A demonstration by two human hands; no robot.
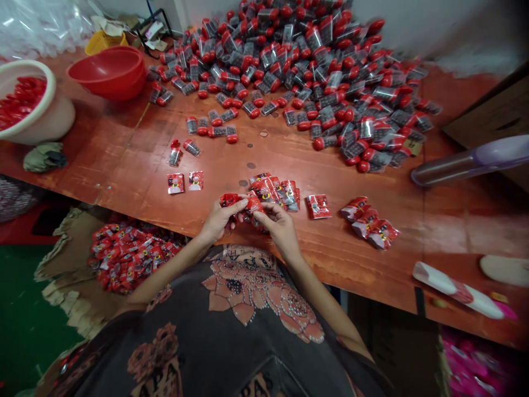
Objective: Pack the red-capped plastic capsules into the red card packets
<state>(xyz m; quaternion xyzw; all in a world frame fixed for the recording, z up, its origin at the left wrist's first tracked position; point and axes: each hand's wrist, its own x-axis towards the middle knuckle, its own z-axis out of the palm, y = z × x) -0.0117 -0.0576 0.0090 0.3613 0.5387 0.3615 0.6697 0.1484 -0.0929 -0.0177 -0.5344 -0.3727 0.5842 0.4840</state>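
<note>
My left hand (pixel 219 219) and my right hand (pixel 278 225) meet at the near edge of the red-brown table (pixel 124 160). Both pinch small red packets (pixel 243 204) between fingers and thumbs. Just beyond them lies a loose heap of red packets (pixel 275 190). One single packet (pixel 318 207) lies to the right of it, and a small cluster of packets (pixel 372 223) further right. Two flat packets (pixel 184 182) lie to the left. A big pile of red-capped clear tubes (pixel 306 71) fills the far side of the table.
A red bowl (pixel 108 71) and a white tub of red caps (pixel 28 102) stand far left. A cardboard box full of red packets (pixel 128 256) sits below the table's left edge. A purple-and-grey tool (pixel 471 162) lies at the right, a white-and-red object (pixel 454 289) near right.
</note>
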